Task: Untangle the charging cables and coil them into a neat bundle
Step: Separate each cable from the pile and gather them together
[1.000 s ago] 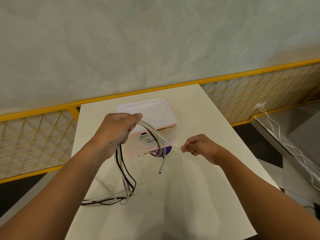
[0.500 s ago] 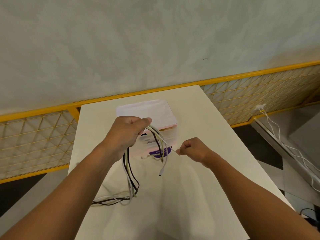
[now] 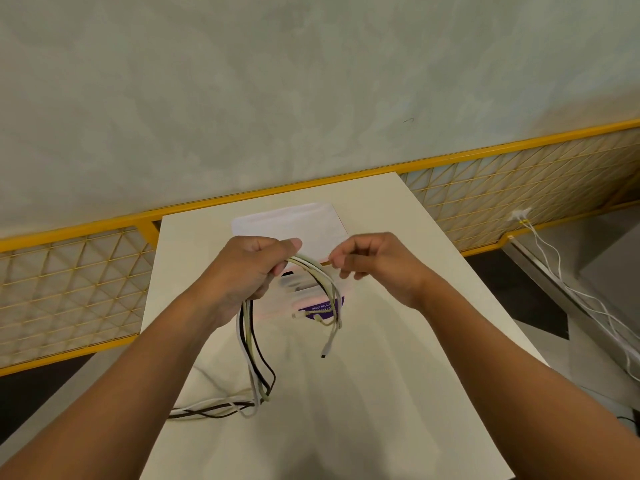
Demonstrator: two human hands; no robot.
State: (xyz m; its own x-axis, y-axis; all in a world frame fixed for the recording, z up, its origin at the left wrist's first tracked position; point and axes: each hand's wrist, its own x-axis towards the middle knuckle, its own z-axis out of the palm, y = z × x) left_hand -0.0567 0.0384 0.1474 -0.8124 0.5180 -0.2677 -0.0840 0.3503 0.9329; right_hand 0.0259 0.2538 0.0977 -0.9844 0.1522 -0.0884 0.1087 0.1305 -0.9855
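Note:
My left hand (image 3: 247,271) grips a bunch of white, cream and black charging cables (image 3: 254,362) above the white table (image 3: 398,393). The cables arch out of the fist to the right and hang down, one white plug end (image 3: 327,349) dangling free. Below the fist the strands drop to the table and trail off to the left. My right hand (image 3: 372,261) is close beside the left, its fingers curled, thumb and forefinger pinching a thin white strand at the top of the arch.
A pink and white wipes pack with a purple label (image 3: 304,292) lies on the table behind the hands. A yellow mesh rail (image 3: 502,188) runs along the wall. Loose white cables (image 3: 571,289) hang off the rail at right.
My right hand has moved up and left, from beside the dangling strand to the top of the arch next to my left hand. The left hand keeps its grip on the bunch.

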